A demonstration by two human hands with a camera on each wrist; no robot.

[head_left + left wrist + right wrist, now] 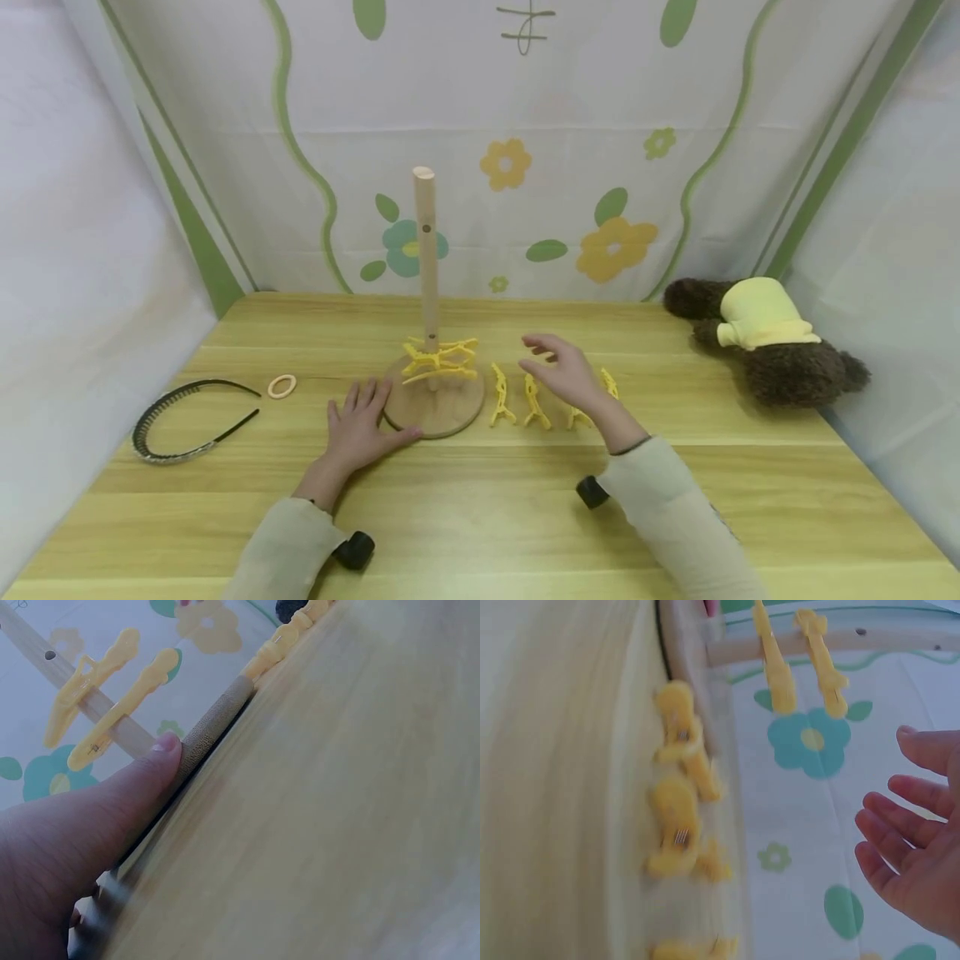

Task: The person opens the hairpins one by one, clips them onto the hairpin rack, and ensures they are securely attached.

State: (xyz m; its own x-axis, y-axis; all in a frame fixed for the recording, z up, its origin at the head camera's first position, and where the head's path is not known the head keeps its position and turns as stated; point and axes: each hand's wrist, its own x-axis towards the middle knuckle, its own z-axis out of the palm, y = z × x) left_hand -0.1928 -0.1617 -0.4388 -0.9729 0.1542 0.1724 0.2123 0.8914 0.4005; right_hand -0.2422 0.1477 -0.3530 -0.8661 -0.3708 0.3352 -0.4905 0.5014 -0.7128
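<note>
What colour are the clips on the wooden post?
Yellow; the clips show best in the left wrist view.

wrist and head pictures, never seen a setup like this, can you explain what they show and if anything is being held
There is no machine here: a person works with two bare hands. The widest picture is taken from the head, looking forward and down; the others from each wrist.

On the light wood-grain table, a round wooden base carries an upright pale wooden post. Two yellow plastic clips sit across the post. More loose yellow clips lie right of it. A beige ring, a black toothed headband and a brown plush toy in yellow clothing lie farther out.

The left hand rests against the base's edge; the right hand, fingers apart, holds nothing.
</note>
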